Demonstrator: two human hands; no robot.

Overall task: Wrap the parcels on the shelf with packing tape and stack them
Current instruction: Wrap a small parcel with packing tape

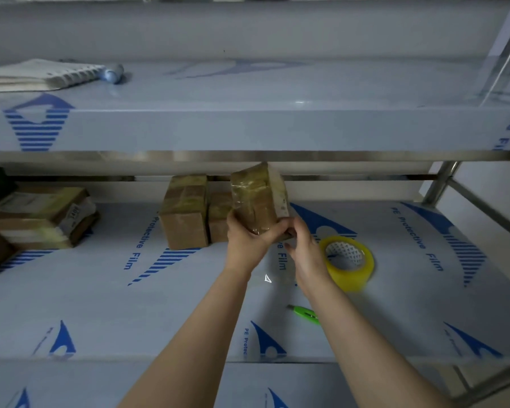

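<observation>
Fingers (232, 220) of left hand (242, 242) and right hand (304, 251) gripping one parcel (259, 198), two parcels (184, 213) at nine o'clock, one tape roll (348, 262), shelf (100, 290) printed "PE Protective Film"

Probably a packing or storage room, film-covered steel shelving (248, 131), taped parcels (186, 213), tape roll (349, 263)

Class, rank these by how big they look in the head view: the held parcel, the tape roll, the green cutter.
1. held parcel
2. tape roll, only slightly smaller
3. green cutter, clearly smallest, partly hidden behind the right arm
</observation>
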